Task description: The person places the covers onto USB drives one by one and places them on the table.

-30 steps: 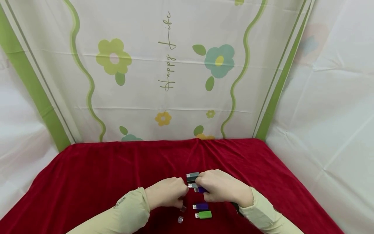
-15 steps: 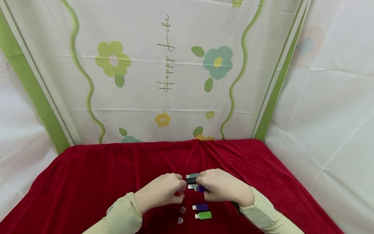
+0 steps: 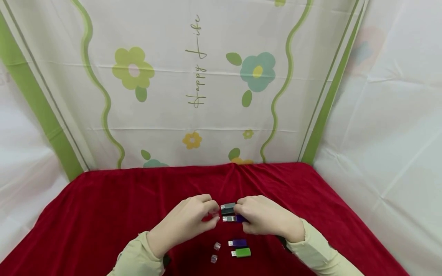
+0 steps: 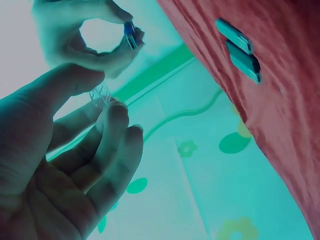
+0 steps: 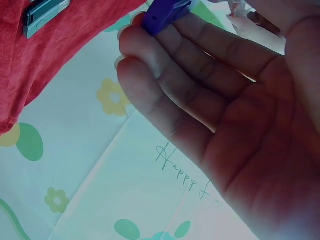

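In the head view my left hand (image 3: pixel 186 220) is raised above the red cloth. Its thumb and fingertips pinch a small clear plastic cap (image 4: pixel 100 95), best seen in the left wrist view. Opposite it, my right hand (image 3: pixel 271 216) pinches a purple USB stick (image 5: pixel 162 14), its plug end directed toward the left hand. A gap separates the cap from the stick. Grey USB sticks (image 3: pixel 228 207) lie on the cloth just beyond the fingers, partly covered by the right hand. Closer to me are another purple USB stick (image 3: pixel 239 243) and a green USB stick (image 3: pixel 243 252).
Two loose clear caps (image 3: pixel 217 246) lie left of the nearer sticks. A red cloth (image 3: pixel 121 214) covers the table, with slight folds. A white flowered curtain (image 3: pixel 165 96) hangs behind the table's far edge, and white sheets (image 3: pixel 383 153) enclose both sides.
My left hand has moved away from me and slightly left, its fingers spreading so that the clear cap shows. The right hand, still holding the purple stick, has shifted only slightly.
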A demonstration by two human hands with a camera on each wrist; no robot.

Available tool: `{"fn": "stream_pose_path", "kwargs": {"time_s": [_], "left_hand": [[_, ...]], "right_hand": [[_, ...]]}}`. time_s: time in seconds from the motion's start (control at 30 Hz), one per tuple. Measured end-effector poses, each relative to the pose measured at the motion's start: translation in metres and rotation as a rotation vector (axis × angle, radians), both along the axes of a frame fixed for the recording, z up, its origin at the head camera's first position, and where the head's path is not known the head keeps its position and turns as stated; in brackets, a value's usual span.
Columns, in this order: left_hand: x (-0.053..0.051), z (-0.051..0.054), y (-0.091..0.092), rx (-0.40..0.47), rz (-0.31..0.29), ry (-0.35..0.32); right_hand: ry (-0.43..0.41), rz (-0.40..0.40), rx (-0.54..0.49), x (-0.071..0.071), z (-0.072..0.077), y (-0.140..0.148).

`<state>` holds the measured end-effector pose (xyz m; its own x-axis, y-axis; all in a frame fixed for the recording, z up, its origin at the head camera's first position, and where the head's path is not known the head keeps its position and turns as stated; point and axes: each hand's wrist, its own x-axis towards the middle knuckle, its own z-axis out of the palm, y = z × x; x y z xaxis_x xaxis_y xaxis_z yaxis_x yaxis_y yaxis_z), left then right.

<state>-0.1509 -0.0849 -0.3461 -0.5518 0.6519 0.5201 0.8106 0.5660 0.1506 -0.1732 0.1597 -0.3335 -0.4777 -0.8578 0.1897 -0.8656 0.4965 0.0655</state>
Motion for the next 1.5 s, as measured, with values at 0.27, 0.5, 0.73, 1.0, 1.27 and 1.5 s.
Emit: {"fn": "stream_pose_path", "kwargs": {"time_s": [0.27,0.5,0.73,1.0,1.27,1.5], "left_hand": [[0.0056,-0.0037,0.0035,0.073,0.009,0.083],[0.0077,0.0001,0.0026,0.1,0.004,0.131],[0.0103,0.0003,0.0019,0.106,-0.003,0.168],[0.0093,0.0006,0.0029,0.114,-0.01,0.193],[0.0091,-0.0034,0.0047,0.122,-0.015,0.209],[0.0084,-0.006,0.0067,0.12,-0.013,0.217]], "right_hand": [[0.058,0.031,-0.043,0.0013,0.0003,0.0016],[0.116,0.043,-0.077,0.0019,0.002,0.003],[0.137,0.052,-0.091,0.0041,0.0028,0.0046],[0.226,0.084,-0.153,0.0034,0.009,0.0061],[0.249,0.106,-0.172,0.0031,0.0083,0.0042],[0.268,0.126,-0.194,0.0031,0.0087,0.004]]}}
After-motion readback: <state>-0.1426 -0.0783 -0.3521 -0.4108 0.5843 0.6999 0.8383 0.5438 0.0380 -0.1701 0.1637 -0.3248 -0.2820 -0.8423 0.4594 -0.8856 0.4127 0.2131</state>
